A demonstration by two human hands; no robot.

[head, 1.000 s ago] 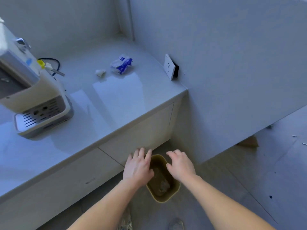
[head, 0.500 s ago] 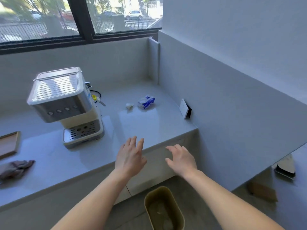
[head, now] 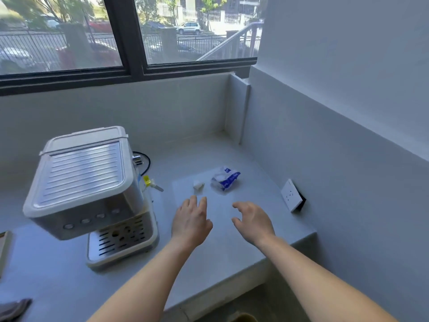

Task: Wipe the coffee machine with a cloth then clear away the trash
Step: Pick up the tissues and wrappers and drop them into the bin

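The grey counter (head: 232,247) fills the lower half of the view, running from the window wall to the corner at the right. On it, at about nine o'clock from the hands, stands the coffee machine (head: 86,182), a boxy cream and steel body with a ribbed metal top and a slotted drip tray at its foot. A dark cloth (head: 14,309) lies at the counter's near left edge, at roughly eight o'clock, well apart from both hands. A white wall socket (head: 290,195) sits at three o'clock on the right-hand wall. The trash still lies on the counter at twelve o'clock: a crumpled blue and white wrapper (head: 225,178) and, just beside it to the left, a small white scrap (head: 198,185). Both look feather-light and soft, likely to crush or slide rather than resist; the wrapper seems film-like and slippery, so pinching a raised fold would probably hold better than pressing it flat, while the scrap calls for a fingertip pinch. The left hand (head: 190,220) hovers palm down with fingers spread, empty, its fingertips near the scrap but not touching. The right hand (head: 254,220) is likewise empty, fingers loosely curled and parted, below the wrapper and short of it. A brown bin rim (head: 242,318) shows at the bottom edge at six o'clock, under the counter's end.
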